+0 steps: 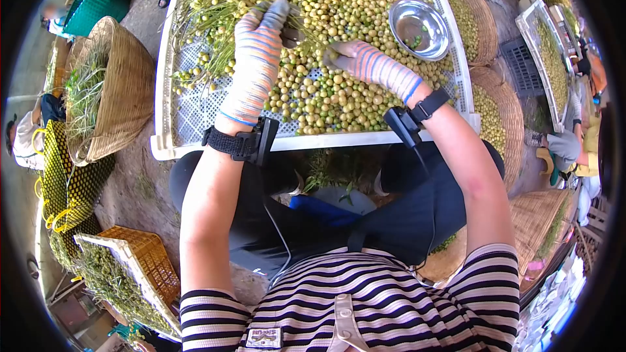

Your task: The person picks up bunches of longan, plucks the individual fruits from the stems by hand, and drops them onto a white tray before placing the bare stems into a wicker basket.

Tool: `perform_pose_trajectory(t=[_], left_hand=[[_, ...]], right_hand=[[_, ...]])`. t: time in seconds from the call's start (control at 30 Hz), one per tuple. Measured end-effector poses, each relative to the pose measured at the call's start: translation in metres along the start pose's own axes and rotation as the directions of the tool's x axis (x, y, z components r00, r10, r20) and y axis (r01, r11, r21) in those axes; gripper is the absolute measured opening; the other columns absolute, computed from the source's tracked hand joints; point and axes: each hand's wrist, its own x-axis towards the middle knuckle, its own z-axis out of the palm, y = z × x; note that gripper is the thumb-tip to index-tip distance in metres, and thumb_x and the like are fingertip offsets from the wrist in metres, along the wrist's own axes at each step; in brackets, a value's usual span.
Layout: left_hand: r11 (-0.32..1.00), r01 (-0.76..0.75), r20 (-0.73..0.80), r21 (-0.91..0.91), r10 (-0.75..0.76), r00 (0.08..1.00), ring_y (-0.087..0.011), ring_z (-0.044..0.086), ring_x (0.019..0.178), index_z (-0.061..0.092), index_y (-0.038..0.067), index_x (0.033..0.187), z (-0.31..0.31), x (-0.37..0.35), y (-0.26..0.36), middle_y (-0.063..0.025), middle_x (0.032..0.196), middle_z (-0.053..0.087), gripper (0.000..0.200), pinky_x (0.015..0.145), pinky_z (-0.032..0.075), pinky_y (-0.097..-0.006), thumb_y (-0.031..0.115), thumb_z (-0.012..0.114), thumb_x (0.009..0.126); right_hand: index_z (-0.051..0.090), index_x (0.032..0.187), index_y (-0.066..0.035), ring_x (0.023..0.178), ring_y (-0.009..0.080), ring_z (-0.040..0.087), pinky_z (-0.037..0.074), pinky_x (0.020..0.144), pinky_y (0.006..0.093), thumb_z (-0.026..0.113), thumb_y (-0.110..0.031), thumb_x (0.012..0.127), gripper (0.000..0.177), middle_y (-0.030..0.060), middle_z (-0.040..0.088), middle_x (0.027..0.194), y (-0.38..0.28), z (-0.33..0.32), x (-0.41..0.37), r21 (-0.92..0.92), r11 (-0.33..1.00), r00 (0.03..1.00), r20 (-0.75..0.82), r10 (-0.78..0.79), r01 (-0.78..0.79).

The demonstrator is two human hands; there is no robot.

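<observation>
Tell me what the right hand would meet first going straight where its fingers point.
From the right hand, probably the small round fruits just past its fingertips, with the left hand beyond. Depth is unclear, so it might pass above the fruits.

Apparently a produce-sorting area: round fruit (323,101) crowds a white tray (326,143), a wicker basket (124,91) holds green stalks (87,88), an orange crate (153,254) stands nearby, and another person (590,133) is beside a second tray (536,72).
</observation>
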Motion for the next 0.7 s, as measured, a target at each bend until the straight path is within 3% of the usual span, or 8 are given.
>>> perform_pose_trajectory(t=[0.17, 0.27, 0.37, 0.43, 0.47, 0.53, 0.63, 0.7], left_hand=[[0.992, 0.026, -0.061, -0.123, -0.034, 0.998, -0.0163, 0.059, 0.058, 0.06, 0.005, 0.087, -0.021, 0.009, -0.007, -0.0055, 0.075, 0.064, 0.018, 0.053, 0.047, -0.028, 0.023, 0.061, 0.084], [0.987, 0.045, -0.083, -0.157, -0.058, 0.995, -0.0185, 0.061, 0.058, 0.059, 0.007, 0.09, -0.024, 0.001, -0.003, -0.0053, 0.076, 0.064, 0.016, 0.051, 0.048, -0.0305, 0.02, 0.063, 0.082], [0.972, 0.054, -0.088, -0.228, -0.075, 0.993, -0.0186, 0.06, 0.057, 0.059, 0.008, 0.09, -0.032, 0.001, 0.0, -0.0047, 0.075, 0.063, 0.016, 0.051, 0.049, -0.0298, 0.021, 0.064, 0.082], [0.976, -0.072, -0.216, -0.206, 0.027, 0.976, -0.0165, 0.058, 0.054, 0.059, 0.004, 0.088, -0.038, 0.001, 0.009, -0.0059, 0.073, 0.063, 0.018, 0.048, 0.048, -0.0281, 0.021, 0.061, 0.084], [0.958, -0.159, -0.28, -0.24, 0.089, 0.956, -0.0165, 0.058, 0.055, 0.058, 0.006, 0.085, -0.044, 0.007, 0.011, -0.0052, 0.073, 0.062, 0.018, 0.049, 0.048, -0.0279, 0.023, 0.062, 0.084], [0.958, -0.108, -0.246, -0.267, 0.041, 0.968, -0.0175, 0.058, 0.056, 0.054, 0.007, 0.089, -0.067, 0.007, 0.017, -0.0055, 0.078, 0.061, 0.018, 0.048, 0.051, -0.0292, 0.022, 0.063, 0.083], [0.941, -0.113, -0.263, -0.32, 0.026, 0.965, -0.0181, 0.058, 0.056, 0.051, 0.007, 0.095, -0.078, 0.002, 0.019, -0.006, 0.081, 0.061, 0.023, 0.047, 0.054, -0.0303, 0.018, 0.066, 0.081], [0.93, -0.097, -0.268, -0.355, -0.002, 0.963, -0.0178, 0.058, 0.056, 0.052, 0.007, 0.093, -0.079, 0.0, 0.018, -0.0057, 0.08, 0.061, 0.022, 0.046, 0.053, -0.0305, 0.017, 0.066, 0.08]], right_hand=[[0.059, 0.106, -0.003, 0.086, 0.0329, 0.06, 0.047, 0.076, 0.0361, 0.054, -0.028, 0.086, 0.033, 0.0198, 0.062, 0.095, -0.002, -0.01, -0.018, -0.109, 0.994, 0.996, -0.084, -0.003, -0.006], [0.06, 0.1, -0.005, 0.087, 0.0348, 0.059, 0.046, 0.078, 0.0423, 0.048, -0.034, 0.087, 0.034, 0.018, 0.063, 0.092, -0.026, -0.029, -0.015, -0.292, 0.92, 0.961, 0.003, 0.276, -0.263], [0.06, 0.095, -0.005, 0.087, 0.0348, 0.059, 0.046, 0.077, 0.0427, 0.048, -0.032, 0.086, 0.031, 0.0183, 0.063, 0.091, -0.022, -0.024, -0.015, -0.259, 0.956, 0.989, -0.091, 0.119, -0.139], [0.061, 0.093, -0.005, 0.086, 0.0346, 0.059, 0.046, 0.076, 0.0431, 0.047, -0.031, 0.087, 0.03, 0.0176, 0.063, 0.088, -0.009, -0.023, -0.014, -0.226, 0.974, 0.994, -0.102, -0.034, 0.01], [0.06, 0.095, -0.005, 0.085, 0.035, 0.059, 0.046, 0.075, 0.0433, 0.048, -0.028, 0.086, 0.027, 0.018, 0.062, 0.089, -0.003, -0.023, -0.016, -0.259, 0.96, 0.993, -0.068, 0.093, -0.107], [0.057, 0.105, -0.007, 0.093, 0.0348, 0.057, 0.045, 0.08, 0.0421, 0.056, -0.021, 0.08, 0.028, 0.0186, 0.059, 0.102, -0.01, -0.033, -0.018, -0.305, 0.905, 0.949, 0.008, 0.315, -0.298], [0.052, 0.116, -0.01, 0.107, 0.035, 0.05, 0.042, 0.089, 0.0401, 0.061, -0.021, 0.075, 0.043, 0.0184, 0.052, 0.117, -0.027, -0.036, -0.022, -0.458, 0.882, 0.992, -0.112, 0.061, -0.106], [0.042, 0.127, -0.01, 0.115, 0.035, 0.045, 0.036, 0.097, 0.0384, 0.069, -0.023, 0.071, 0.064, 0.0206, 0.046, 0.125, -0.031, -0.031, -0.004, -0.214, 0.973, 0.975, -0.185, -0.124, 0.083]])
